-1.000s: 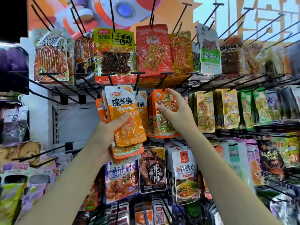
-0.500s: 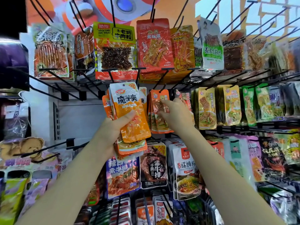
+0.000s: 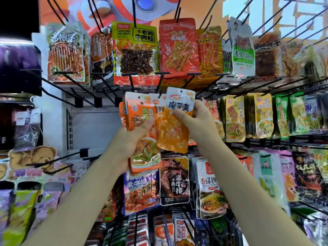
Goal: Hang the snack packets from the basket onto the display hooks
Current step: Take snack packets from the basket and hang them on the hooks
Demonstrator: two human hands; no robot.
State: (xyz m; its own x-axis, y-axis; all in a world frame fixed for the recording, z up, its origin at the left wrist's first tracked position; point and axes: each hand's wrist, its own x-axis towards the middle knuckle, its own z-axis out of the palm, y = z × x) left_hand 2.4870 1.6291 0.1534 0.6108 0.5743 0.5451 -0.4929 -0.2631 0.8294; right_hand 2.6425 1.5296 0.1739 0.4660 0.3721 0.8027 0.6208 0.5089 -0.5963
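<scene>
— Shelving all round: a display wall with rows of black hooks, most hung with snack packets, an orange poster above. What's nearest the hands?

— Left hand grips a fanned stack of orange packets, thumb curled across the front one. Right hand pinches a single orange packet with a white top, thumb on its face, fingers behind it. Its punched top sits just beside a hook tip; whether it is threaded, I cannot tell.

— What crowds it?

— A yellow-topped packet and a red packet hang directly above; yellow packets hang just right; a dark packet hangs below.

— Any free room?

— Bare hooks stick out at the left, against the white panel, beside a bear-printed card.
</scene>
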